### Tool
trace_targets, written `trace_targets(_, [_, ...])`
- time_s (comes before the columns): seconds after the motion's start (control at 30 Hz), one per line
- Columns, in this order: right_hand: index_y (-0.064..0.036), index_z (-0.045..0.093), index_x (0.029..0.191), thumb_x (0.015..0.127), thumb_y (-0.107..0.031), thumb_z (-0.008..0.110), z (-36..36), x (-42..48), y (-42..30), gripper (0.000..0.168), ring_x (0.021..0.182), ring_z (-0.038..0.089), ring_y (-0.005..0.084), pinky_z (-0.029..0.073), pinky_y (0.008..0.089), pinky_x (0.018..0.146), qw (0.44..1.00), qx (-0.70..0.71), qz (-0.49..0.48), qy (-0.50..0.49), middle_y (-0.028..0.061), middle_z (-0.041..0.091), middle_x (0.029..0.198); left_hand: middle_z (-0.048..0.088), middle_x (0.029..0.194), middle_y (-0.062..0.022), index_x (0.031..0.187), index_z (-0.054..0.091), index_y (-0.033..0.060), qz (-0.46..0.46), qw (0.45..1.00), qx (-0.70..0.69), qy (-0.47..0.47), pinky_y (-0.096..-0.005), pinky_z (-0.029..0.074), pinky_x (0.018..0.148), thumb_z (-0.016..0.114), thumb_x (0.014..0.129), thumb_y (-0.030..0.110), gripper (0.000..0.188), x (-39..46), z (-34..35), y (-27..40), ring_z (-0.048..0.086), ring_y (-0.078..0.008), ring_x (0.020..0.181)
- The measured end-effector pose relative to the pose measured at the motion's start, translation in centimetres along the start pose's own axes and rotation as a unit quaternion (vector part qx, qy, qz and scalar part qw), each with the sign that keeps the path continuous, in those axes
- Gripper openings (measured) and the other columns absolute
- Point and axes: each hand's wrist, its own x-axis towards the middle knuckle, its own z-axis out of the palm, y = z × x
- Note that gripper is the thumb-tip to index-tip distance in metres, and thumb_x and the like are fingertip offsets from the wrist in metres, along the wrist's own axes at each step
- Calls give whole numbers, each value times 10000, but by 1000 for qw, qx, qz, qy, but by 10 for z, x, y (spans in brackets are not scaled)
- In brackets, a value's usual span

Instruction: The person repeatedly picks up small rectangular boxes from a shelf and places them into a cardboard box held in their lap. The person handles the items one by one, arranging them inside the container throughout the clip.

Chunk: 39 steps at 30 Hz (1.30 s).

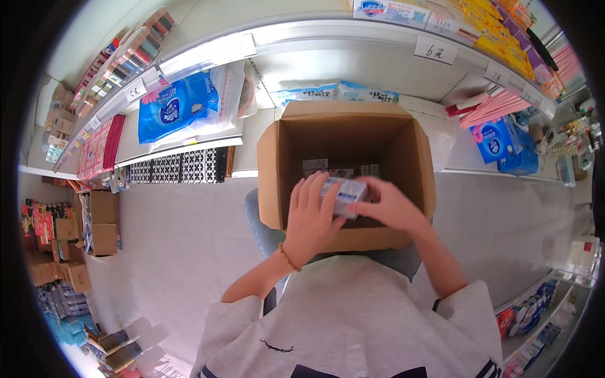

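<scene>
Both my hands are over an open cardboard box (350, 240) that stands before me on a blue-grey seat. Between them they hold a small white and grey packaged box (349, 194) with blue print, tilted. My left hand (313, 210) covers its left side, fingers spread over its top. At its right side, the thumb and fingers of my right hand (388, 203) grip it. Several small boxes (315, 164) lie at the bottom of the carton, partly hidden by my hands.
Shelves with price cards (435, 50) run across in front. They hold blue tissue packs (178, 107), soap boxes (391, 10) and a pink-bristled brush (496, 108). Cardboard cartons (104, 222) stand on the floor at the left. Another stocked shelf (534, 312) is at the lower right.
</scene>
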Motion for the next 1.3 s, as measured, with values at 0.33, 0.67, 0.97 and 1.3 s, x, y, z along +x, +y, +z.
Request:
trace_targets(0.33, [-10, 783, 923, 653, -519, 817, -13, 152, 57, 577, 931, 741, 339, 591, 431, 821, 858, -496, 134, -25, 204, 757, 955, 638, 902, -47, 985, 648, 68, 18, 996, -12, -91, -338, 504, 721, 693, 902, 197, 160, -23, 23, -5, 641, -217, 818])
trace_targets(0.67, [-5, 771, 1025, 701, -536, 817, -25, 244, 205, 623, 1044, 711, 378, 567, 454, 906, 930, -324, 145, 94, 243, 733, 1076, 628, 862, -33, 954, 637, 73, 31, 995, -8, -99, -330, 498, 657, 681, 888, 164, 120, -27, 23, -6, 620, -197, 742])
trace_targets(0.97, [37, 736, 1079, 800, -501, 763, -24, 278, 265, 607, 1075, 699, 397, 549, 467, 906, 934, -262, 182, 163, 282, 717, 1099, 654, 884, -30, 949, 648, 59, 37, 994, -13, -100, -311, 505, 658, 691, 865, 149, 130, -24, 25, -7, 632, -180, 743])
trace_targets(1.3, [-27, 760, 1024, 824, -363, 741, -7, 291, 293, 392, 1072, 704, 385, 564, 472, 918, 893, -278, 248, 254, 234, 727, 1113, 627, 850, -34, 927, 645, 56, 54, 995, -11, -79, -298, 490, 634, 702, 853, 165, 143, -24, 30, -10, 612, -165, 714])
